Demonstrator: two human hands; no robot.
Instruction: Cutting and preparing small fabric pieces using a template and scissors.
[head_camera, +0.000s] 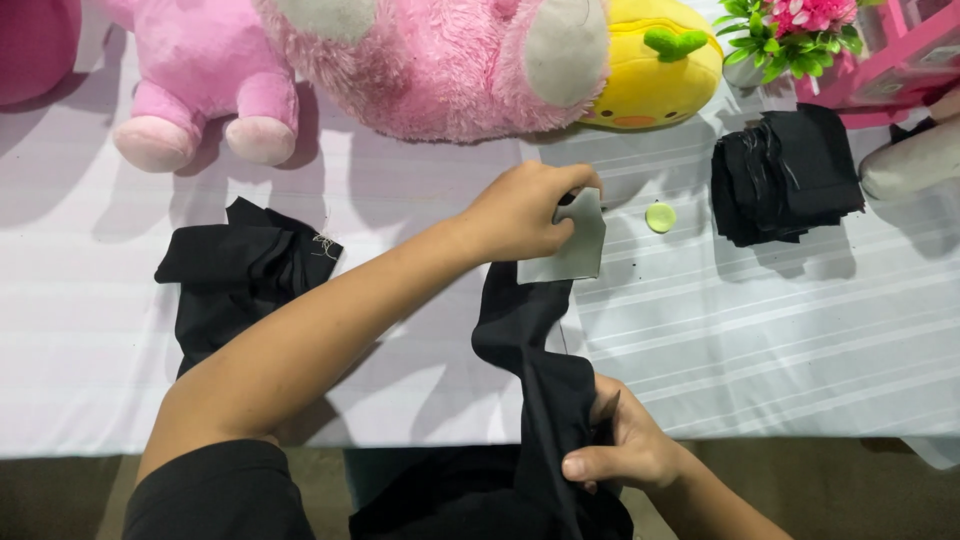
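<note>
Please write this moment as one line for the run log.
left hand: holds grey card template on black fabric strip | right hand: grips strip's lower part | table: black fabric stack

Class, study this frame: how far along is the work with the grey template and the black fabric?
Looks done: a stack of cut black pieces sits at the right. In hand: the left hand presses a grey template onto a long black fabric strip, which the right hand grips. Left: a loose black fabric heap lies uncut.
</note>
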